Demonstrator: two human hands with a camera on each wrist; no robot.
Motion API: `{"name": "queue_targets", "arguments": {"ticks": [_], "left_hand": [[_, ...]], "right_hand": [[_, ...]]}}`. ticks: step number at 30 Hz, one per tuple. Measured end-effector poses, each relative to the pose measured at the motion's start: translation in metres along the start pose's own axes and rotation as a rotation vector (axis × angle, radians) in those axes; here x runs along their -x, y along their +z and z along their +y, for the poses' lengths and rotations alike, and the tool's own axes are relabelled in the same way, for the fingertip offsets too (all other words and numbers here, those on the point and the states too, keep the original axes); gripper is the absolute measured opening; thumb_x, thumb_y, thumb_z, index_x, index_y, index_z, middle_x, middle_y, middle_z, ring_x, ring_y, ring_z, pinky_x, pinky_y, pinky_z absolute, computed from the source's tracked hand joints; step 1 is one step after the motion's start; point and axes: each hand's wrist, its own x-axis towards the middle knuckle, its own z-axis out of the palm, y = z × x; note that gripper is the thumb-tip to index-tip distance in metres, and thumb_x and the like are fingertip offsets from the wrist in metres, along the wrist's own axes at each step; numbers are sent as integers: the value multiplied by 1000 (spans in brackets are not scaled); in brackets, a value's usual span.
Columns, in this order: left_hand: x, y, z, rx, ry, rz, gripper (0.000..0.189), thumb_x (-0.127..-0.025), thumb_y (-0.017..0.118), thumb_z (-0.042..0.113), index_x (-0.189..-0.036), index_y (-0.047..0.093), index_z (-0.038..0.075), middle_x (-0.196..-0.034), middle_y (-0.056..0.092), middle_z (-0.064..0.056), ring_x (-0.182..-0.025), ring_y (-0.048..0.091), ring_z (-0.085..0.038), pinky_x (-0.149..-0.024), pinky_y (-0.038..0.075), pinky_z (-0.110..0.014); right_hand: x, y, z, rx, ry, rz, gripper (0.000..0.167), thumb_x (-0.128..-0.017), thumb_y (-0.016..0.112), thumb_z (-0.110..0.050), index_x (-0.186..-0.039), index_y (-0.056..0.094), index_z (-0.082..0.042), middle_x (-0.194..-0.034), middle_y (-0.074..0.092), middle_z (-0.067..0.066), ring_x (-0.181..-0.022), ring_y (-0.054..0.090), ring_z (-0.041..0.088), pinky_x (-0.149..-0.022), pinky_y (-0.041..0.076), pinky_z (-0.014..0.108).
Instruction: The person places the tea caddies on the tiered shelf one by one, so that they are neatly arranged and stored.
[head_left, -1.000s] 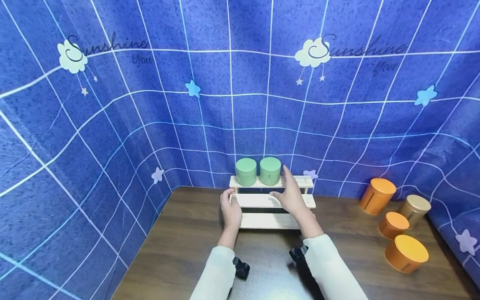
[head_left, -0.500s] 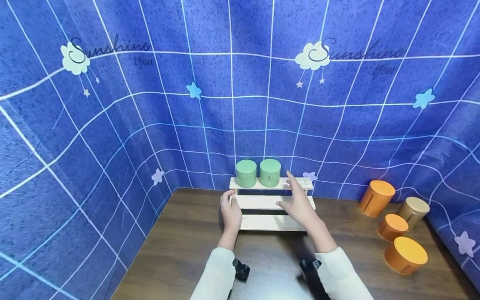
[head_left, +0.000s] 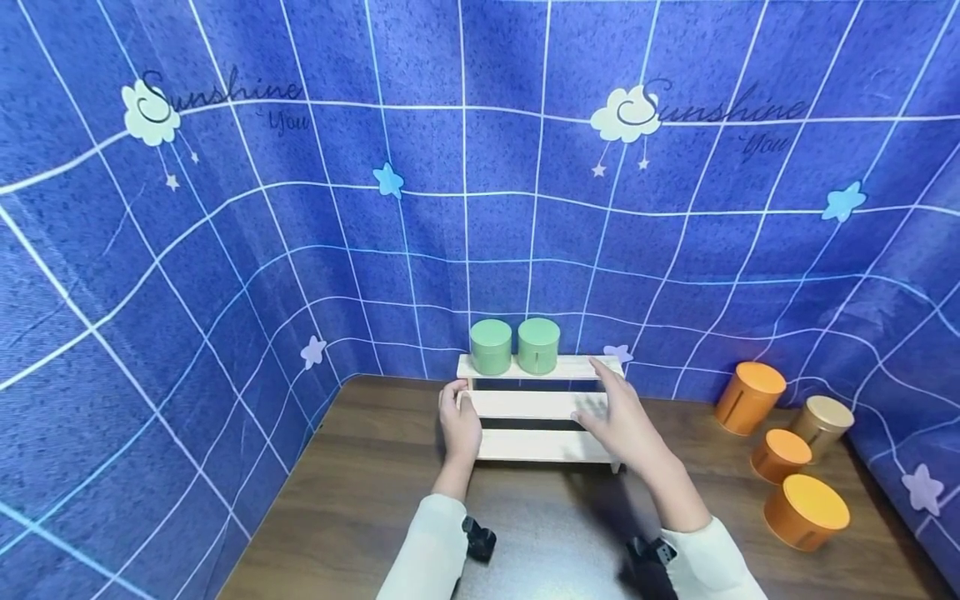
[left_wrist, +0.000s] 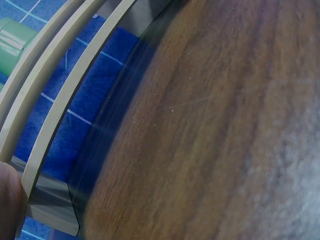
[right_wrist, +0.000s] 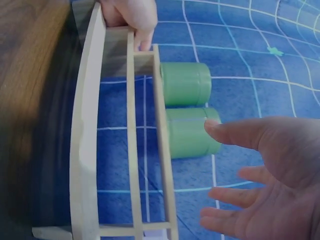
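A pale wooden three-tier rack (head_left: 547,447) stands on the table near the curtain. My left hand (head_left: 460,427) grips its left end; a fingertip (left_wrist: 10,197) shows at the frame's edge in the left wrist view. Two round green boxes with lids, the left one (head_left: 491,348) and the right one (head_left: 538,347), stand side by side on the top tier. My right hand (head_left: 626,421) is in front of the rack's right end, fingers spread and holding nothing. In the right wrist view, this hand (right_wrist: 285,175) appears apart from the rack, its thumb overlapping one green box (right_wrist: 192,132).
Several round containers stand at the table's right: a tall orange one (head_left: 750,400), a gold one (head_left: 822,425), a small orange one (head_left: 780,457) and a wide orange-yellow one (head_left: 806,515). A blue gridded curtain (head_left: 510,167) hangs behind the brown wooden table (head_left: 360,500).
My right hand has moved right, away from the right green box, with its fingers still spread. The left hand stays at the rack's left end, and the green boxes keep their places.
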Motion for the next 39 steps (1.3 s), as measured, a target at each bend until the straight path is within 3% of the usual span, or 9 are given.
{"name": "queue_targets", "arguments": {"ticks": [12,23,30,39], "left_hand": [[-1,1,-2,-17,-1,4,22,-101,52,-3,-119,66,-2,-121,64,-21,-130,59,-36,-116,44,-53],[-1,0,1,-16,-14,4,23,-101,53,-3,-118,67,-1,-120,64,-21,-129,60,-36,-116,44,-53],[-1,-2,6,-4,-11,-1,23,-101,52,-3,-119,67,-2,-121,64,-22,-131,59,-37,-118,43,-55],[0,0,1,-5,-13,11,22,-101,53,-3,-118,66,-1,-121,64,-21,-129,60,-37,-117,44,-55]], "right_hand": [[23,-21,-1,84,-5,-44,74,-95,76,-24,-156,43,4,-158,49,30,-149,38,55,-123,29,70],[44,-47,0,201,41,-91,75,-97,74,-30,-152,44,9,-152,52,35,-142,44,60,-117,35,73],[55,-60,-7,191,47,-102,75,-98,73,-37,-153,45,5,-153,53,32,-142,43,59,-116,34,74],[72,-69,6,256,60,-77,75,-95,76,-36,-149,49,8,-147,57,35,-137,48,59,-113,37,73]]}}
